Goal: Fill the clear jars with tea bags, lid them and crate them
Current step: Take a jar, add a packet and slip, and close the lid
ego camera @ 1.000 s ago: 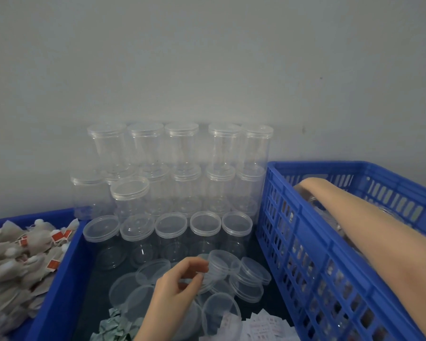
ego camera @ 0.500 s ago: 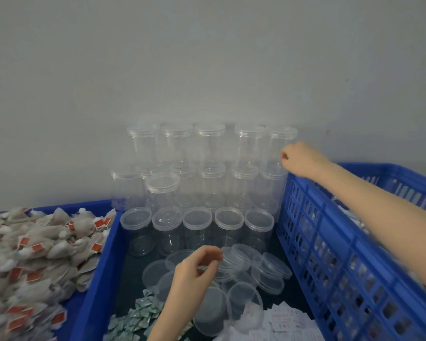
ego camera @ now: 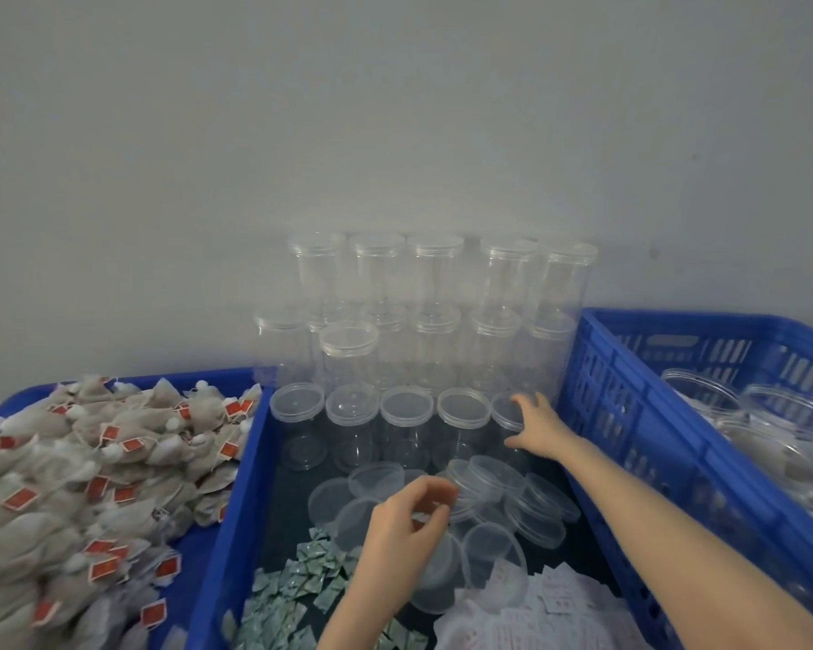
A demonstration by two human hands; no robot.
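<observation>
A: Tea bags (ego camera: 90,471) are lying heaped in the left bin, and the left hand (ego camera: 407,523) is hovering over loose lids (ego camera: 498,480), fingers curled together, apparently holding nothing.

B: The right hand (ego camera: 538,426), fingers spread apart, is touching the rightmost clear jar (ego camera: 508,415) beside the blue crate (ego camera: 639,415).

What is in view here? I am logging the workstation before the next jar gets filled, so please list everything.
tea bags: large heap, grey with red tags, left blue bin
empty jars: many, clear, lidded, stacked against the wall
loose lids: about a dozen, clear, middle tray floor
green packets: pile, near left of the tray
white packets: pile, near right of the tray
crate: one, blue, slotted, right, holding filled jars
left hand: over the lids, fingers curled
right hand: open, at the front row's rightmost jar
</observation>
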